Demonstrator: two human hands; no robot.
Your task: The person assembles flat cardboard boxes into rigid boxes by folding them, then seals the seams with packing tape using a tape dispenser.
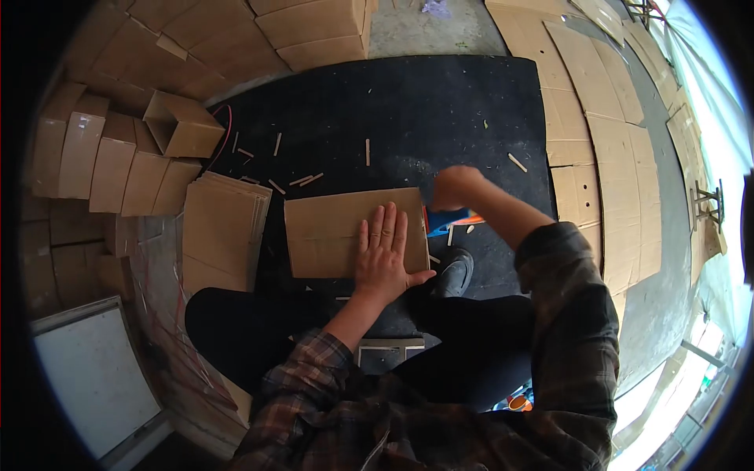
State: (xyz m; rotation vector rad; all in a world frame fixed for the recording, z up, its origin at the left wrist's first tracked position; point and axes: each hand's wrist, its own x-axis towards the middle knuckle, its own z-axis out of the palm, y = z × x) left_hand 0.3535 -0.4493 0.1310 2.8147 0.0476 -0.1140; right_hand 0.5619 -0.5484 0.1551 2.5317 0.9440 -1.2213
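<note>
A flat-topped cardboard box (323, 235) lies in front of me between my knees. My left hand (382, 259) rests flat on its top, fingers stretched out and thumb apart. At the right edge of the box my right hand (457, 188) is closed in a fist. Below that fist shows a blue and orange tool (448, 221), which looks like a tape dispenser. Its handle is hidden by my hand, and its front end is at the box's right side.
Flattened cardboard (221, 228) is stacked left of the box. More cartons (118, 157) stand along the left and back. Thin strips (367, 152) are scattered over the black mat (448, 102). Cardboard sheets (605, 157) cover the floor at right. My shoe (455, 273) is close by.
</note>
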